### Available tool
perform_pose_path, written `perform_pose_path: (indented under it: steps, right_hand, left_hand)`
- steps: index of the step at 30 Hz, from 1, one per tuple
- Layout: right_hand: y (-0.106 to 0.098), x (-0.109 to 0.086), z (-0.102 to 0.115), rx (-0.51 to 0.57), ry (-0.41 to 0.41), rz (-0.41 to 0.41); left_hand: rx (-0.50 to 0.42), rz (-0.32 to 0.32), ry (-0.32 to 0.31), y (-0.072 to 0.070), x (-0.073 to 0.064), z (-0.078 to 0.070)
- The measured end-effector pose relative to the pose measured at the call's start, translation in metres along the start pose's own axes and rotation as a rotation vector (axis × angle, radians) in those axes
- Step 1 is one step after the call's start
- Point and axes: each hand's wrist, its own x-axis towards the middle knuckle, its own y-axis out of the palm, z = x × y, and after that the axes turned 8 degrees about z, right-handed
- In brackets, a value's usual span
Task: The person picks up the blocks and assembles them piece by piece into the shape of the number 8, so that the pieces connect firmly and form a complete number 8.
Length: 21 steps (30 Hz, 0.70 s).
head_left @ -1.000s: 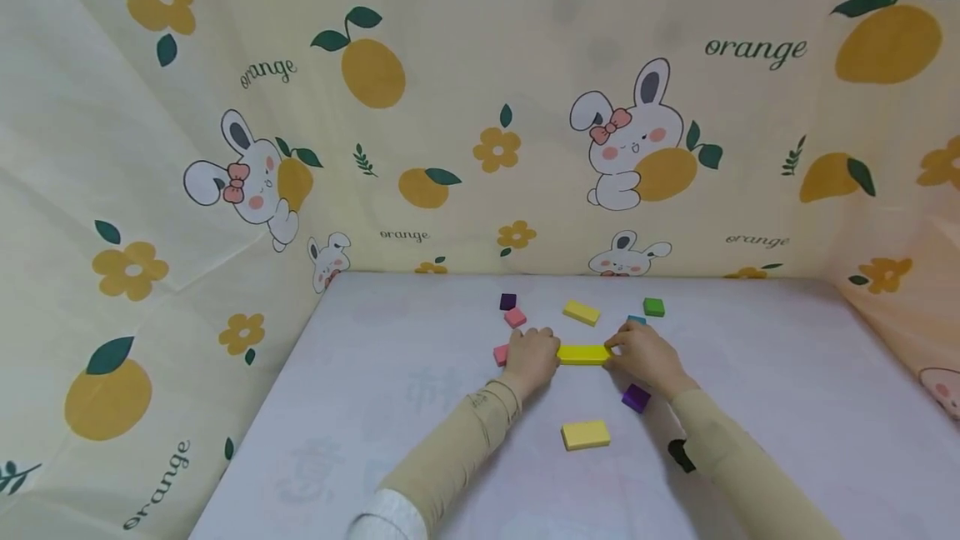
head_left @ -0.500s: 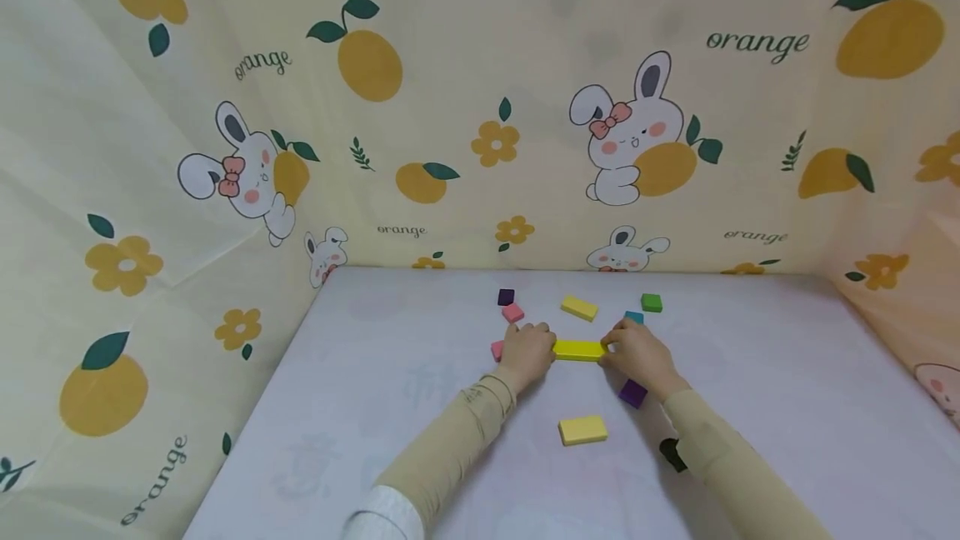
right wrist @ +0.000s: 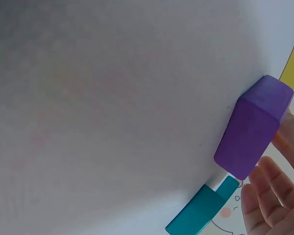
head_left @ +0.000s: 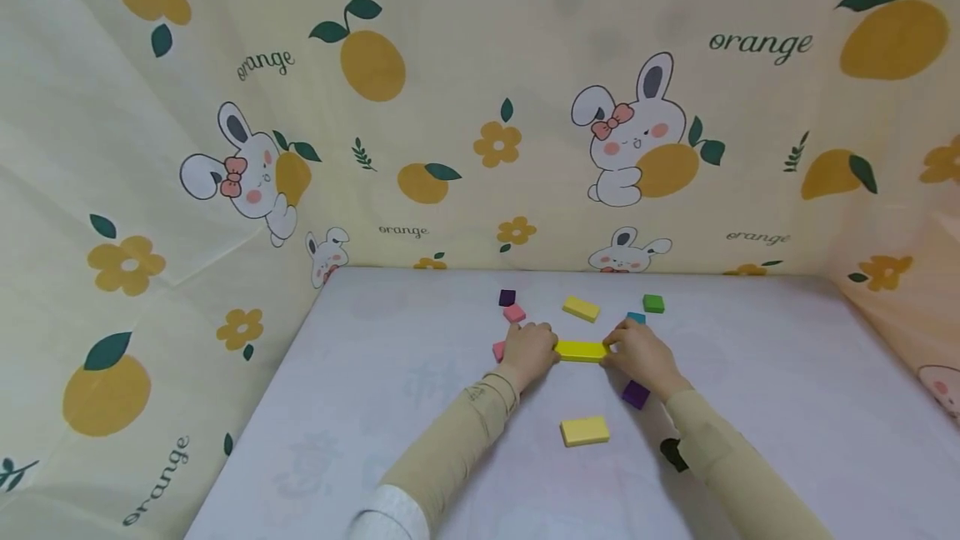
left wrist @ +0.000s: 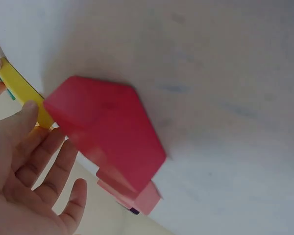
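Note:
A long yellow block (head_left: 581,351) lies crosswise between the two hands. My left hand (head_left: 531,348) pinches its left end; in the left wrist view the thumb and forefinger meet the yellow block, while the other fingers spread loosely. At the opposite end, my right hand (head_left: 639,354) holds the block between thumb and fingertips. A pink block (head_left: 498,350) is partly hidden behind the left hand, looming large and red in the left wrist view. Just below the right hand sits a purple block (head_left: 636,394), which covers part of that hand in the right wrist view.
Beyond the hands lie a dark purple block (head_left: 507,297), another pink block (head_left: 514,313), a pale yellow block (head_left: 581,309), a green block (head_left: 653,303) and a partly hidden teal block (right wrist: 201,208). Nearer stands a second pale yellow block (head_left: 585,432). A black object (head_left: 673,454) shows beside the right sleeve.
The whole view shifts slightly with the head. Both hands keep their hold on the yellow block, and the blocks stay in place.

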Motion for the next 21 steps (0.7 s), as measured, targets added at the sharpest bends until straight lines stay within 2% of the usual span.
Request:
perform_pose_path:
  steps: [4, 12, 21]
  right_hand:
    - [0.000, 0.000, -0.002, 0.005, 0.004, 0.014]
    - [-0.001, -0.007, -0.008, 0.010, -0.014, 0.049]
    - [-0.021, -0.024, -0.024, -0.036, 0.045, 0.058]
  left_hand:
    - [-0.024, -0.011, 0.006, 0.000, 0.002, 0.000]
    - [-0.155, -0.008, -0.015, 0.004, 0.005, 0.004]
    - [-0.127, 0.018, -0.038, 0.000, 0.006, 0.003]
